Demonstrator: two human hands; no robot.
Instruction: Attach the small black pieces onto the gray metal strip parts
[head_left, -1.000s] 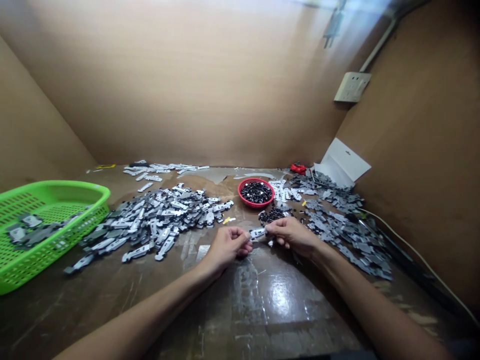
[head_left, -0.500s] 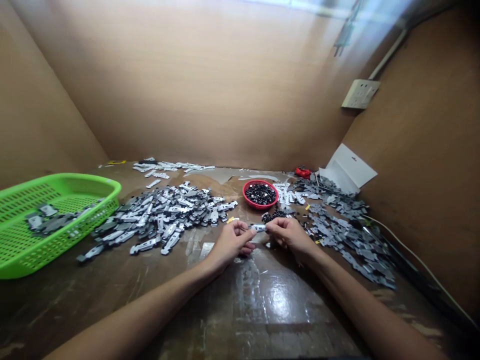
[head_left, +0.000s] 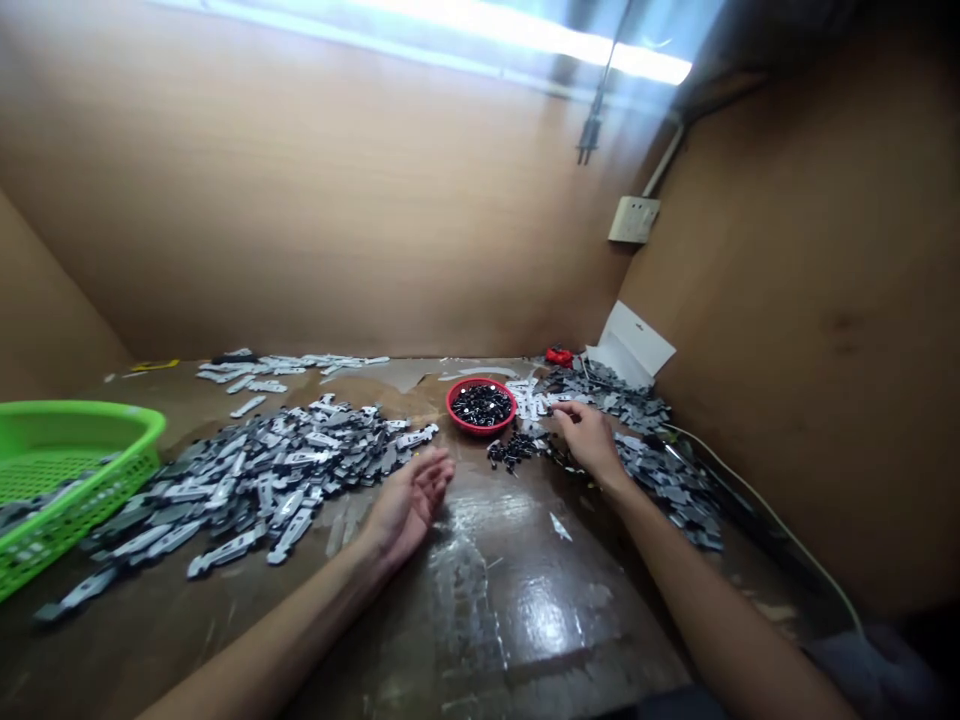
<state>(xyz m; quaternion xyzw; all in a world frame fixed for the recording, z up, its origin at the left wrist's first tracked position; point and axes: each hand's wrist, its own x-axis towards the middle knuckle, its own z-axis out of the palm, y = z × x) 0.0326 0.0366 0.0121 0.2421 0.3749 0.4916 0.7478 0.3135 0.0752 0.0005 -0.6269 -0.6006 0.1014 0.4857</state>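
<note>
My left hand [head_left: 411,500] is open and holds nothing, its fingers loosely curled with the palm turned inward. It is just right of a large pile of grey-and-white pieces shaped like small racing cars [head_left: 300,470]. My right hand [head_left: 589,440] reaches forward, thumb and fingertips closed together beside the loose white pieces [head_left: 531,398]. Whatever is between those fingertips is too small to make out. A red basket [head_left: 450,408] full of small black parts [head_left: 484,404] stands between and beyond the hands. More small black parts [head_left: 514,450] lie loose in front of it.
A green basket [head_left: 90,415] with grey pieces stands at the left. Flat grey pieces [head_left: 622,395] are heaped at the right, by a white folded card [head_left: 637,340] and a cable [head_left: 757,480]. White strips [head_left: 292,365] lie along the back wall. A plug [head_left: 589,140] hangs above.
My hands have parted; the grey-and-white car-shaped piece held between them is no longer there. My right hand has moved forward to the white pieces. The view has turned right.
</note>
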